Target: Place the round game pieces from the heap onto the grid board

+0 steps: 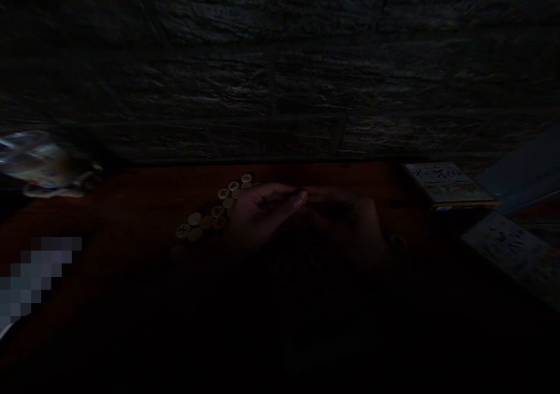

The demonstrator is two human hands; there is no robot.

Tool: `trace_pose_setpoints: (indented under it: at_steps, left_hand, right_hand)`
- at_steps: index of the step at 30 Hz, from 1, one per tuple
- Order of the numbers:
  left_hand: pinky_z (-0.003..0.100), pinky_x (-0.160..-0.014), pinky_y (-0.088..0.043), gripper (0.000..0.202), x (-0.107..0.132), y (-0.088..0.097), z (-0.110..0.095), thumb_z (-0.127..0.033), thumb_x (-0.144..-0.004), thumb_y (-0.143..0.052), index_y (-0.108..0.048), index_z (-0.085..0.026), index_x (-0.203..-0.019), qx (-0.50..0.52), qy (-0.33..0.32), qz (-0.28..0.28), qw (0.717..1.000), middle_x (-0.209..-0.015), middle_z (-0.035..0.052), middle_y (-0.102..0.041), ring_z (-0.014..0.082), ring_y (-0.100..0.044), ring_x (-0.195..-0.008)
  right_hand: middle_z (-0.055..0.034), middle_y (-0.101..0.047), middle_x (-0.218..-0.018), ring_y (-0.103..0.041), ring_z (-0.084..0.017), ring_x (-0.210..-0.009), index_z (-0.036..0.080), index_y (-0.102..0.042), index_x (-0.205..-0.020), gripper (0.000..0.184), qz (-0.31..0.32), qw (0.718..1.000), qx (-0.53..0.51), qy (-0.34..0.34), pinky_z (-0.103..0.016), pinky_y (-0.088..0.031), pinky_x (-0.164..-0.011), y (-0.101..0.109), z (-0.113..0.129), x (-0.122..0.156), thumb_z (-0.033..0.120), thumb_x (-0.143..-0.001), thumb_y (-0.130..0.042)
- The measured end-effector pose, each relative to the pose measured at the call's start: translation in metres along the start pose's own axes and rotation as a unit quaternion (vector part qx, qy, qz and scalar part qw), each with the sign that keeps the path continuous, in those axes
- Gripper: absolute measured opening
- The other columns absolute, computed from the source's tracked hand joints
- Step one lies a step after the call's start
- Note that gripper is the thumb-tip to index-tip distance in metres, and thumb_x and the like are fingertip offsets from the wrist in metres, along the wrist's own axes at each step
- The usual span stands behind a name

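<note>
The scene is very dark. My left hand (260, 210) and my right hand (352, 213) meet above the brown wooden table, their fingertips close together. The left thumb and fingers press together at the tip, and whatever they may hold is too dark to make out. The right fingers curve in to the same spot, and their inner side is in shadow. Several round wooden Chinese chess pieces (195, 219) lie in a loose slanting cluster left of my left hand, some partly hidden behind it. A single piece (398, 242) lies right of my right hand.
A stone-block wall (271, 85) rises behind the table (144, 201). At the left stands a shiny clear-wrapped thing (44, 161) with a pale base. Two flat boxes, one at the back right (444, 181) and one nearer (511, 248), carry dark writing. The front is nearly black.
</note>
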State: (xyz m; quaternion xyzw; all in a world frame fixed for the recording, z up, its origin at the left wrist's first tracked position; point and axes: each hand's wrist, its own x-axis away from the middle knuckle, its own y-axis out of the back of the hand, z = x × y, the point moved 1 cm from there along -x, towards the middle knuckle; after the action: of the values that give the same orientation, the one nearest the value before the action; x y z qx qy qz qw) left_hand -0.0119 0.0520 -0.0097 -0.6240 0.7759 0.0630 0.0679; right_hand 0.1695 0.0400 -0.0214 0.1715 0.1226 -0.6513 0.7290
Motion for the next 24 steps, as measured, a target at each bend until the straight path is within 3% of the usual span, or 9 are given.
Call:
trace_pose_setpoints:
  at_steps: [7, 12, 24]
  left_hand:
    - [0.032, -0.083, -0.066, 0.022, 0.0, 0.0028, -0.0008, -0.04, -0.088, -0.083, -0.081, -0.022, -0.102, 0.015, 0.018, 0.015, 1.0, -0.103, 0.0066, -0.084, 0.0222, -0.08, -0.094]
    - [0.032, -0.084, -0.065, 0.019, -0.0011, 0.0031, -0.0012, -0.035, -0.086, -0.085, -0.081, -0.023, -0.099, 0.0, 0.012, 0.012, 1.0, -0.104, 0.0063, -0.084, 0.0218, -0.08, -0.094]
    - [0.032, -0.083, -0.065, 0.017, -0.002, 0.0025, 0.0003, -0.033, -0.086, -0.083, -0.08, -0.022, -0.098, 0.004, 0.012, 0.019, 1.0, -0.103, 0.0061, -0.084, 0.0217, -0.08, -0.095]
  right_hand:
    - [-0.0017, -0.084, -0.113, -0.081, -0.021, -0.101, 0.03, -0.082, -0.114, 0.031, -0.008, 0.999, 0.029, 0.028, -0.039, -0.066, -0.095, 0.0005, -0.0026, 0.0005, 0.02, -0.084, -0.084]
    - [-0.001, -0.085, -0.107, -0.081, -0.02, -0.093, 0.03, -0.081, -0.117, 0.033, 0.0, 0.999, 0.047, 0.026, -0.035, -0.067, -0.086, 0.001, -0.0009, 0.0005, 0.023, -0.086, -0.083]
    - [-0.0023, -0.084, -0.108, -0.081, -0.02, -0.093, 0.028, -0.08, -0.118, 0.034, 0.006, 0.999, 0.04, 0.017, -0.035, -0.067, -0.086, 0.0005, -0.0001, 0.0012, 0.021, -0.085, -0.083]
